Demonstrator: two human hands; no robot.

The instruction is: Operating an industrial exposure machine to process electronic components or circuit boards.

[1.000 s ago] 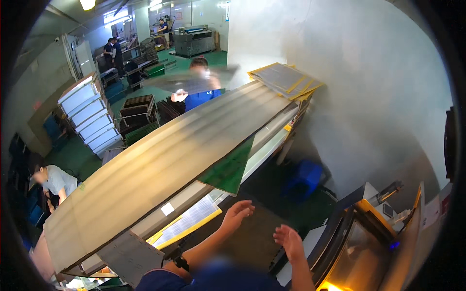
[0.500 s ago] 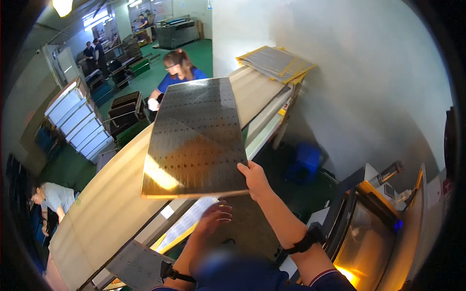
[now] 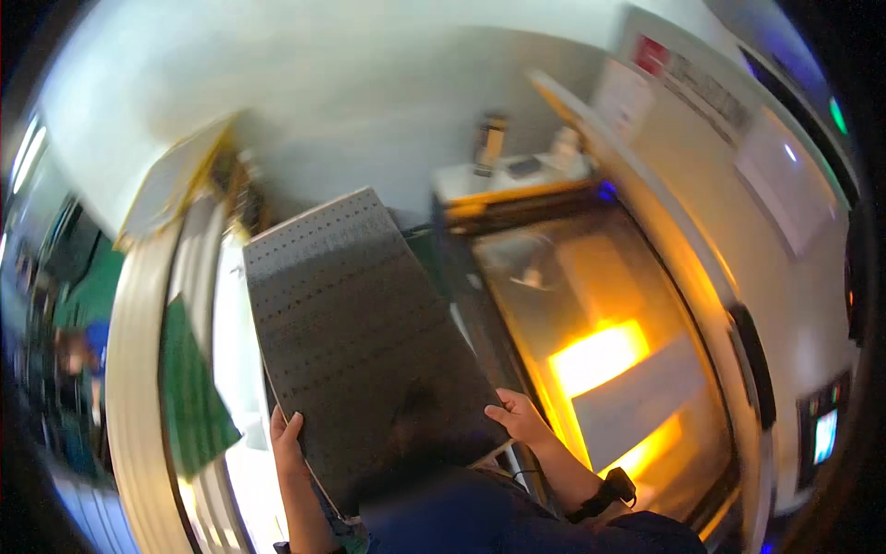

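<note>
1 machine (image 3: 591, 263), lid raised, bed amber-lit; 3 o'clock from the panel. 1 long pale worktop (image 3: 143, 369); 9 o'clock. 1 dark dotted panel (image 3: 355, 323), held aloft near the view's centre, far end toward 11 o'clock. 1 grey sheet (image 3: 637, 402), flat on the bed. 1 green pointed sheet (image 3: 192, 397), 8 o'clock. 2 hands, left hand (image 3: 288, 439) at 7, right hand (image 3: 519, 417) at 4; each grip clasps 1 side edge, thumb on top. Risks: far end may dip, being unsupported; swinging toward 3 o'clock could knock the machine.
</note>
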